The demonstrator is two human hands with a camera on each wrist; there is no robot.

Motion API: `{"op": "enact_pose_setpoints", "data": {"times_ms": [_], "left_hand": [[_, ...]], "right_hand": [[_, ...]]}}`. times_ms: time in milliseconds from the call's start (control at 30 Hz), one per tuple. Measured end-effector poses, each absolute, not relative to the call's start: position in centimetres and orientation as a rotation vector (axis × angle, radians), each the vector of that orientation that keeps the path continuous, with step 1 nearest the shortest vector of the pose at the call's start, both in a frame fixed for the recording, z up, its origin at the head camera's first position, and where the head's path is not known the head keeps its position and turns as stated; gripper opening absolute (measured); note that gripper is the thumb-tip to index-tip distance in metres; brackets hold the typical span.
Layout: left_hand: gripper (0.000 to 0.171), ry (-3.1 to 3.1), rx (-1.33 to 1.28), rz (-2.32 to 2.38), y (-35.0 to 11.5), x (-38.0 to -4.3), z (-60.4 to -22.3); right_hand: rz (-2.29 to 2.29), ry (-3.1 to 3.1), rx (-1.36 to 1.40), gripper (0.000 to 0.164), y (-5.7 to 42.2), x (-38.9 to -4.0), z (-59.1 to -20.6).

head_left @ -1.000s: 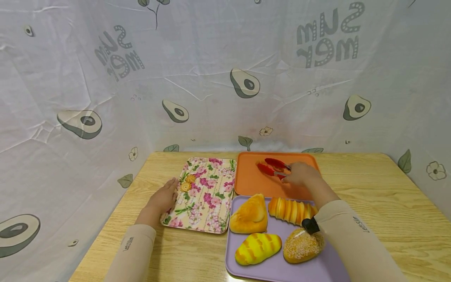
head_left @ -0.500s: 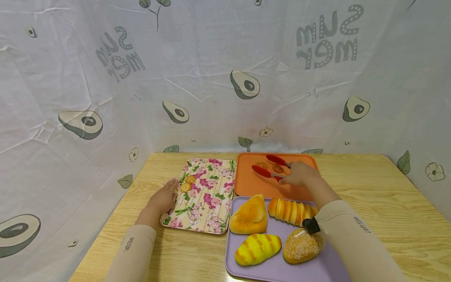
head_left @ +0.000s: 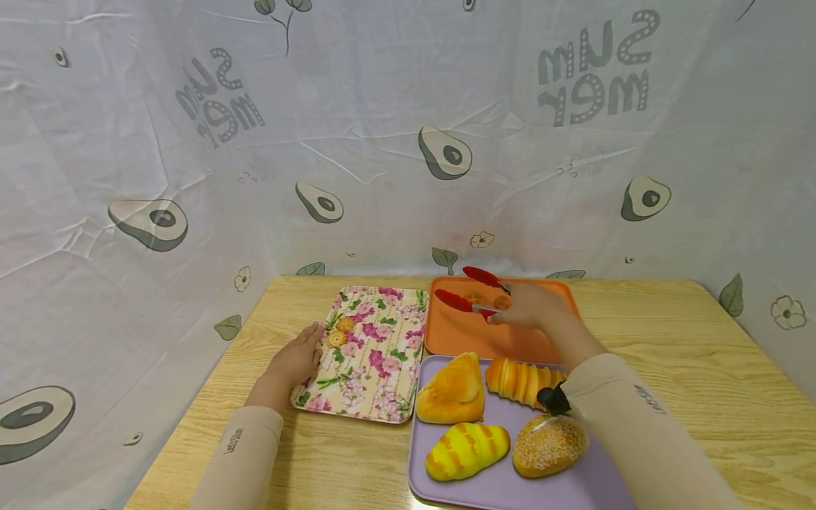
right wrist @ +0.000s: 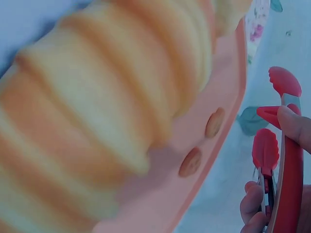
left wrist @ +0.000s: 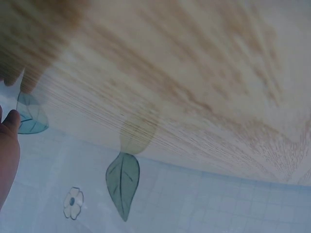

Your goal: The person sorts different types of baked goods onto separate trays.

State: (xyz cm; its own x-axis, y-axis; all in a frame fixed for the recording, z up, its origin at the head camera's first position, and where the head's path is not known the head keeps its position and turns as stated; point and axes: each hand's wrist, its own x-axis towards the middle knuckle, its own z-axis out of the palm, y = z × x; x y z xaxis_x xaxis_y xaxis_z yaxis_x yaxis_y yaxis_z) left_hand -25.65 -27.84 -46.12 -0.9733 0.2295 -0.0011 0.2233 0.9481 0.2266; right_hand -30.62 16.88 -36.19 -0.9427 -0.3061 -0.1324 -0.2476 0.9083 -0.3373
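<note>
My right hand [head_left: 532, 306] grips red-tipped tongs [head_left: 455, 300] over the orange tray [head_left: 468, 340]; the tongs' two arms stand apart with nothing between them. Two small round cookies [right wrist: 190, 162] lie on that tray, partly behind the tongs in the head view. With fingers extended, my left hand [head_left: 295, 365] rests along the left edge of the floral tray [head_left: 370, 375]. Near its fingertips, two golden cookies [head_left: 341, 331] sit on the floral tray. The left wrist view catches just a bit of the hand [left wrist: 8, 141] at its left side.
A purple tray [head_left: 423, 492] in front holds a triangular bread [head_left: 451, 391], a ridged roll [head_left: 524, 382], a yellow striped bread [head_left: 467, 451] and a sprinkled bun [head_left: 550, 446]. My right forearm passes over its right side. A printed curtain [head_left: 382, 241] stands behind the wooden table [head_left: 669, 368].
The tongs have spread wider, risen off the orange tray's cookies and shifted left and back with my right hand. My left hand has stayed put.
</note>
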Motion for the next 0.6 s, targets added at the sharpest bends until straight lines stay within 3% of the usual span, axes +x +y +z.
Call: {"op": "enact_pose_setpoints", "data": {"times_ms": [133, 600], "left_hand": [[0.054, 3.078, 0.356, 0.365, -27.8, -25.6, -46.1], [0.054, 3.081, 0.35, 0.35, -27.8, -25.6, -46.1]], "right_hand": [[-0.464, 2.903, -0.444, 0.066, 15.2, -30.5, -35.9], [-0.37, 2.87, -0.563, 0.091, 9.2, -29.4, -36.5]]}}
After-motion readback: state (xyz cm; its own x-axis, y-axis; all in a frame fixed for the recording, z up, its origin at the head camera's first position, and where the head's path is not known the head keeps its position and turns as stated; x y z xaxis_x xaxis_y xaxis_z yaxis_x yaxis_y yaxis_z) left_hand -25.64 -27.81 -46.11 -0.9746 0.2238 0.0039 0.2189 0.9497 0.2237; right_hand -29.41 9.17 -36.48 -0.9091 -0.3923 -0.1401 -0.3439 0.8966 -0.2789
